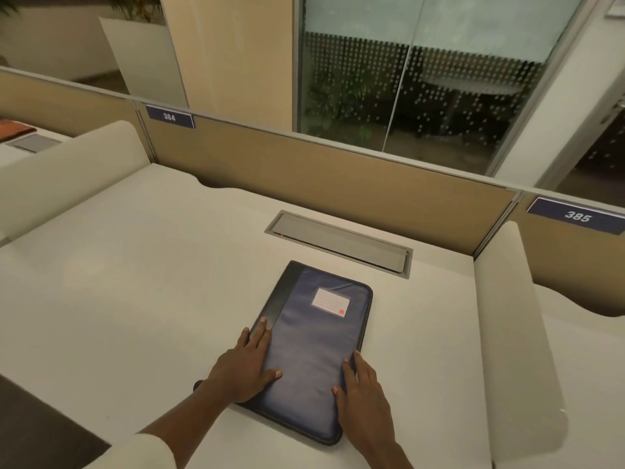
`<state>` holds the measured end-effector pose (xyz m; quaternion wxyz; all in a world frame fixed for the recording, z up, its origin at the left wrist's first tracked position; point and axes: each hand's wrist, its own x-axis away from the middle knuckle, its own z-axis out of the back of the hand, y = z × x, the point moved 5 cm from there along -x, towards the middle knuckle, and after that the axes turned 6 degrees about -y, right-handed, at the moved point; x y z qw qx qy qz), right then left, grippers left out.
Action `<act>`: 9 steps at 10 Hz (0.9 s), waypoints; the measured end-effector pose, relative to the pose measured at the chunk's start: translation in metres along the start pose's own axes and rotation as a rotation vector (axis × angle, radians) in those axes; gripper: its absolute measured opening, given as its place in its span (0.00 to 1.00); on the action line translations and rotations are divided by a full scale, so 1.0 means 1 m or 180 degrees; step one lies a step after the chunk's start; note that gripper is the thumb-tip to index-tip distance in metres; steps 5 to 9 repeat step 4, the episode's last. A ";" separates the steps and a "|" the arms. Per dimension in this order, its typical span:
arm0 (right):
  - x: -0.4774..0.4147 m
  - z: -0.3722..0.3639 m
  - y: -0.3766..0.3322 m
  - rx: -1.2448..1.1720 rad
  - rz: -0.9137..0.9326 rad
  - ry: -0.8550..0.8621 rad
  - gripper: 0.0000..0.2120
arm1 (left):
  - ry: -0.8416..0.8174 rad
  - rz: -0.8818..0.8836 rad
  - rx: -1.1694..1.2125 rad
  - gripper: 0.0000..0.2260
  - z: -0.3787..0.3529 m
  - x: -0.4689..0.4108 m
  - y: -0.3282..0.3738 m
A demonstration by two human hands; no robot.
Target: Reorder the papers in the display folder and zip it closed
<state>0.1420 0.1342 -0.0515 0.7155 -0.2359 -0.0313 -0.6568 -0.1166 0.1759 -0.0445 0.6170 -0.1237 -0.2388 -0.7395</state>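
Note:
A dark blue display folder (311, 346) with a black spine strip and a white label lies closed and flat on the white desk (135, 299), slanted to the right. My left hand (247, 362) rests flat on its near left part, fingers straight over the spine edge. My right hand (362, 397) lies along the folder's right edge near the front corner, fingers straight and touching the zip edge. No papers show.
A grey cable hatch (338, 243) is set into the desk just behind the folder. Tan partition panels (338, 177) with number plates 384 and 385 wall off the back. White side dividers (507, 316) stand left and right. A glass wall rises beyond.

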 end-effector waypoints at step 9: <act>-0.019 0.088 -0.035 -0.0009 -0.0036 0.0543 0.33 | -0.0159 -0.0476 -0.0850 0.40 0.077 0.007 -0.015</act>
